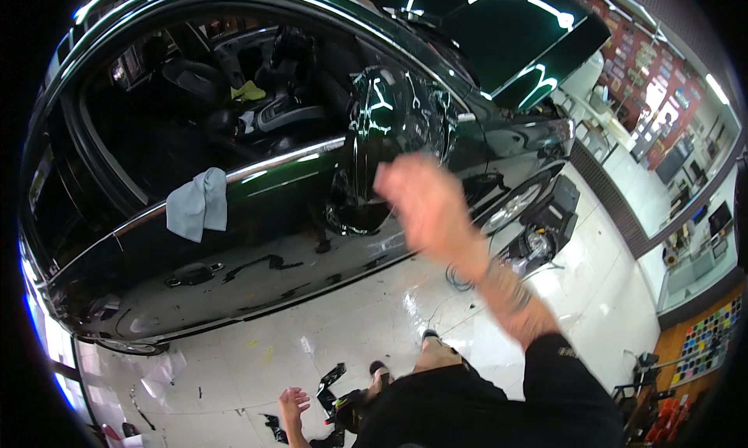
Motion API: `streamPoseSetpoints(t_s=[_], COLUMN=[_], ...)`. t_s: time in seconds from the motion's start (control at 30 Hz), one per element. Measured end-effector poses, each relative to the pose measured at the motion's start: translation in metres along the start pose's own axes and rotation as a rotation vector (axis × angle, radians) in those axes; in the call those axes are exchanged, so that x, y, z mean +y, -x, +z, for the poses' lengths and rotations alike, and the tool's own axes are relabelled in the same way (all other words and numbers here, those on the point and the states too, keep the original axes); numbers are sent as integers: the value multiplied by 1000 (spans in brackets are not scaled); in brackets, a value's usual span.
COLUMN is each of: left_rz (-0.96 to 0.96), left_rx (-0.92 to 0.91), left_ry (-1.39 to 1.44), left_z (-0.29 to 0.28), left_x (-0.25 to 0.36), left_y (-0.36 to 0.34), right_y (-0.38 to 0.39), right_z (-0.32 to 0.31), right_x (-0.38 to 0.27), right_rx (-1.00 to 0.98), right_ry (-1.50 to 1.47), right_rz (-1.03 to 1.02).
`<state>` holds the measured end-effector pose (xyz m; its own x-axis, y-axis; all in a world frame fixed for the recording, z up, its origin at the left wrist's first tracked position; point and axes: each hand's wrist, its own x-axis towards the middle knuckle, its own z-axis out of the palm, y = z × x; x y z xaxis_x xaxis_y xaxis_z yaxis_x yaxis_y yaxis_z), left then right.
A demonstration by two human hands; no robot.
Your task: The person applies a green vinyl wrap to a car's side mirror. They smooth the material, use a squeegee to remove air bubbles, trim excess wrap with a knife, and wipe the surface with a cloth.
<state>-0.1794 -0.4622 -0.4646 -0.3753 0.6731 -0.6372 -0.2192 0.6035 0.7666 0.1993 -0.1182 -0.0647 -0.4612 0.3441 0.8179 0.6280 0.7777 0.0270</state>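
Note:
My right hand point(421, 206) is raised in front of the car's side mirror point(382, 113), which is draped in glossy, crinkled dark film point(440, 121). Motion blurs its fingers, so I cannot tell whether it holds anything or touches the film. My left hand point(294, 403) hangs low at the bottom, fingers loosely apart with nothing in them. The dark green car door point(296, 206) has its window open, and a grey cloth point(196, 202) hangs over the sill.
A yellow cloth point(248, 91) lies inside the car. A black toolbox-like object point(545, 214) sits by the front wheel point(506, 206). Dark film scraps point(329, 382) lie near my feet on the tiled floor point(467, 339). A swatch board point(705, 339) stands at the right.

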Motion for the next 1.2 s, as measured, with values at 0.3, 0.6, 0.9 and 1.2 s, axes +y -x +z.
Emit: streamPoseSetpoints(t_s=[0.3,0.6,0.9,1.2], left_rz=[-72,-12,169,363], left_rx=[30,8,-109,-248], left_ry=[35,45,54,-357], left_z=[-6,0,50,100], left_x=[-15,-14,31,133], left_y=[16,18,-9,-14], right_y=[55,-28,171,-27], right_z=[70,-9,115,-18], right_x=[-26,-5,-35,19], right_rx=[-72,-59,-631,43], right_ry=[129,80,-29,-50], right_rz=[116,126,323,198])
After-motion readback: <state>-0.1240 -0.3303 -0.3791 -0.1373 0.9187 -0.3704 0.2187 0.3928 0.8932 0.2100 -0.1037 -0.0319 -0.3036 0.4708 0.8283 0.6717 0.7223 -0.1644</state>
